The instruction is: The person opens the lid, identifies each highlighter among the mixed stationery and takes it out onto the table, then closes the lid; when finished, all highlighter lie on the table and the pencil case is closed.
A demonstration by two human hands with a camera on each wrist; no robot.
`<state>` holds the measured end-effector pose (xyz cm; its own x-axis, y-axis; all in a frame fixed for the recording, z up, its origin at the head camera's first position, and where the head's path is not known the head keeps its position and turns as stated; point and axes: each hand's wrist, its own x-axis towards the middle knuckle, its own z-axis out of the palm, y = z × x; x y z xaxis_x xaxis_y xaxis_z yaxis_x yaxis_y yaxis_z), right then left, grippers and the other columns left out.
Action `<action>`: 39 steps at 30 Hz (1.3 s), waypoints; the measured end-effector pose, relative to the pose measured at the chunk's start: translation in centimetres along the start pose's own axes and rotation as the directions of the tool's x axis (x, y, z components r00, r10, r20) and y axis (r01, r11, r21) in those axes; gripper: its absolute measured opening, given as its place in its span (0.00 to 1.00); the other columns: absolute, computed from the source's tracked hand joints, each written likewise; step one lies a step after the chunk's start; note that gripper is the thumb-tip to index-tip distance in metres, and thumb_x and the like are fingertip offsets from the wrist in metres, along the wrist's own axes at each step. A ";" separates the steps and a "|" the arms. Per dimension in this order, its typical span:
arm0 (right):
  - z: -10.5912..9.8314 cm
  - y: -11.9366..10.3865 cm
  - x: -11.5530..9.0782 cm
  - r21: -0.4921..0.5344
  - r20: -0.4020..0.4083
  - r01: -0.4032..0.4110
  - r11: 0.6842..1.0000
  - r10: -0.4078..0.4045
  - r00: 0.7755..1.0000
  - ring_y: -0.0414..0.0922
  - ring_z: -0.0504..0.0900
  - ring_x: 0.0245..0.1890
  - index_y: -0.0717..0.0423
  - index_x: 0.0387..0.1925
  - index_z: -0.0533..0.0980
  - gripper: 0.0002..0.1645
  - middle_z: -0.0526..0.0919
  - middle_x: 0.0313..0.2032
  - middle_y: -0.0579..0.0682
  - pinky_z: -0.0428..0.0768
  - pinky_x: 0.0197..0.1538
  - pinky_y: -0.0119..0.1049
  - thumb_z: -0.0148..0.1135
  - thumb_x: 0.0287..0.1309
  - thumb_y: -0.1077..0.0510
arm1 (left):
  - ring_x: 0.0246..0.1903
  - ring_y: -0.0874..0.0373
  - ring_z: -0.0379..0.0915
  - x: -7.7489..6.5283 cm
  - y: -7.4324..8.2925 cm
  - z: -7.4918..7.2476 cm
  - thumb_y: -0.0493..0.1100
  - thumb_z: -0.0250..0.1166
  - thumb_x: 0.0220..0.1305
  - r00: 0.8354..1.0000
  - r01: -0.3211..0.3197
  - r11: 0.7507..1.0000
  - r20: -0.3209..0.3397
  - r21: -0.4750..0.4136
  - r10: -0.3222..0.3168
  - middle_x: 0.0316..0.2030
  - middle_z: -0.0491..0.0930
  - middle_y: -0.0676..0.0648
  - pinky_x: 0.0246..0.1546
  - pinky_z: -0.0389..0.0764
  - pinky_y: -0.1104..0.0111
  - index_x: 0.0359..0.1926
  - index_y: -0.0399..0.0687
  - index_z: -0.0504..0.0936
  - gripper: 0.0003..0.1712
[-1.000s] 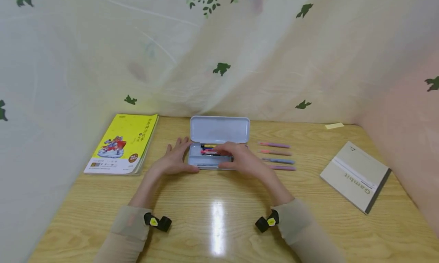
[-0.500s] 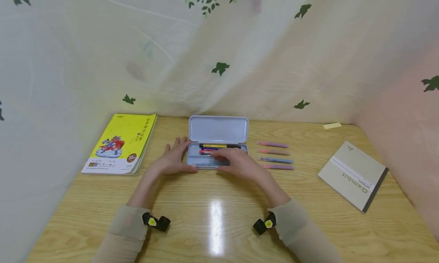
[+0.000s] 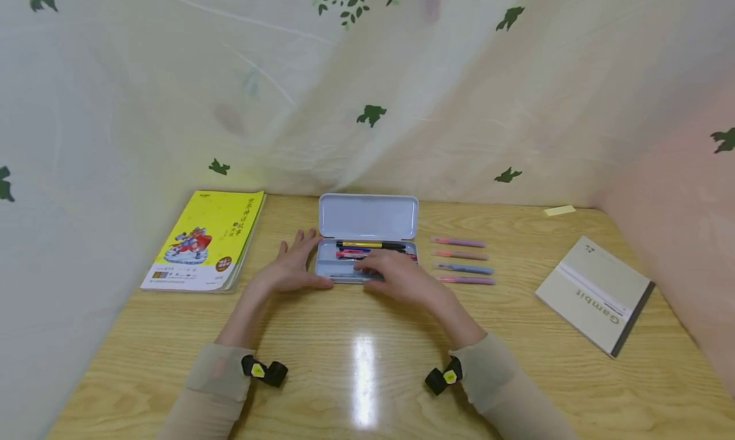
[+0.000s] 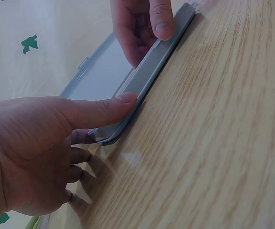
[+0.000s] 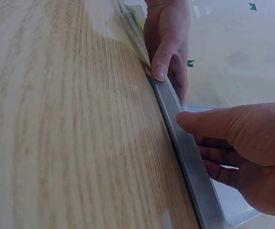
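A light-blue pencil case (image 3: pixel 339 271) lies at the table's back with its lid (image 3: pixel 368 215) raised. Inside, a yellow-and-black pen (image 3: pixel 367 244) lies behind several red, pink and blue pens (image 3: pixel 347 254). My left hand (image 3: pixel 289 268) holds the case's left end, its thumb on the front wall (image 4: pixel 149 71) and fingers spread around the corner. My right hand (image 3: pixel 402 277) reaches into the front part of the case, fingers bent inside. Its thumb (image 5: pixel 199 123) touches the front rim. Whether its fingertips hold anything is hidden.
Several capped purple, pink and blue pens (image 3: pixel 462 255) lie in a column right of the case. A yellow book (image 3: pixel 221 213) lies at the left. A Gambit notebook (image 3: pixel 594 293) and a pale yellow strip (image 3: pixel 559 210) lie at the right. Curtains (image 3: pixel 367 153) border the table.
My right hand has shifted from over the pens toward the front of the case, uncovering more of the yellow-and-black and red pens. My left hand stays at the case's left end.
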<state>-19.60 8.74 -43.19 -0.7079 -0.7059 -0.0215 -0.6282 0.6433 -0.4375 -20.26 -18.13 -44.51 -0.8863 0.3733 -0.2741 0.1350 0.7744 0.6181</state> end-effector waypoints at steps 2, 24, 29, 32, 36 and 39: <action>0.1 0.1 0.0 -0.006 -0.002 0.009 1.000 -0.009 1.000 0.47 0.84 0.57 0.51 0.59 0.82 0.20 0.86 0.56 0.50 0.80 0.64 0.47 0.66 0.68 0.53 | 0.82 0.34 0.21 0.0 0.0 0.0 0.59 0.75 0.58 1.000 -0.002 1.000 -0.002 0.000 0.002 0.82 0.36 0.33 0.78 0.24 0.36 0.81 0.41 0.51 0.61; 0.3 0.0 -0.1 -0.008 -0.046 0.047 0.999 -0.047 0.998 0.48 0.84 0.55 0.54 0.53 0.84 0.14 0.88 0.51 0.51 0.81 0.63 0.47 0.64 0.69 0.62 | 0.82 0.34 0.21 -0.1 0.1 0.0 0.58 0.75 0.59 1.000 0.005 1.000 -0.004 -0.008 -0.005 0.83 0.36 0.33 0.78 0.24 0.36 0.81 0.42 0.52 0.60; 0.3 -0.1 -0.1 -0.024 -0.046 0.047 0.999 -0.048 0.998 0.48 0.84 0.54 0.54 0.53 0.84 0.14 0.88 0.51 0.51 0.81 0.62 0.47 0.64 0.69 0.62 | 0.82 0.34 0.21 -0.2 0.2 0.0 0.58 0.75 0.59 1.000 0.001 1.000 -0.004 -0.013 -0.001 0.82 0.36 0.33 0.78 0.24 0.36 0.81 0.42 0.52 0.60; 0.2 -0.1 -0.1 -0.017 -0.043 0.036 0.999 -0.036 0.998 0.48 0.84 0.54 0.54 0.53 0.84 0.14 0.88 0.51 0.51 0.81 0.62 0.46 0.64 0.69 0.62 | 0.82 0.34 0.21 -0.2 0.2 0.0 0.58 0.75 0.59 1.000 0.001 1.000 -0.003 -0.015 -0.001 0.82 0.35 0.33 0.78 0.24 0.36 0.81 0.42 0.51 0.60; 0.1 -0.2 -0.1 0.011 -0.039 0.016 1.000 -0.015 0.999 0.47 0.84 0.56 0.53 0.53 0.84 0.14 0.87 0.53 0.51 0.81 0.63 0.46 0.64 0.68 0.62 | 0.82 0.34 0.20 -0.2 0.2 0.0 0.58 0.75 0.59 1.000 0.005 1.000 0.000 -0.015 -0.005 0.83 0.35 0.33 0.78 0.24 0.36 0.81 0.42 0.51 0.60; 0.1 -0.3 -0.1 0.023 -0.040 0.014 1.000 -0.013 0.999 0.47 0.84 0.56 0.53 0.53 0.84 0.14 0.87 0.53 0.51 0.82 0.62 0.46 0.64 0.68 0.63 | 0.82 0.34 0.21 -0.1 0.2 0.0 0.58 0.75 0.59 1.000 0.005 1.000 0.001 -0.011 -0.005 0.83 0.35 0.33 0.78 0.24 0.36 0.81 0.42 0.52 0.60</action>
<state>-19.31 8.61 -43.21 -0.7124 -0.7015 0.0204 -0.6303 0.6267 -0.4582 -20.10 -18.00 -44.33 -0.8865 0.3698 -0.2781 0.1253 0.7705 0.6250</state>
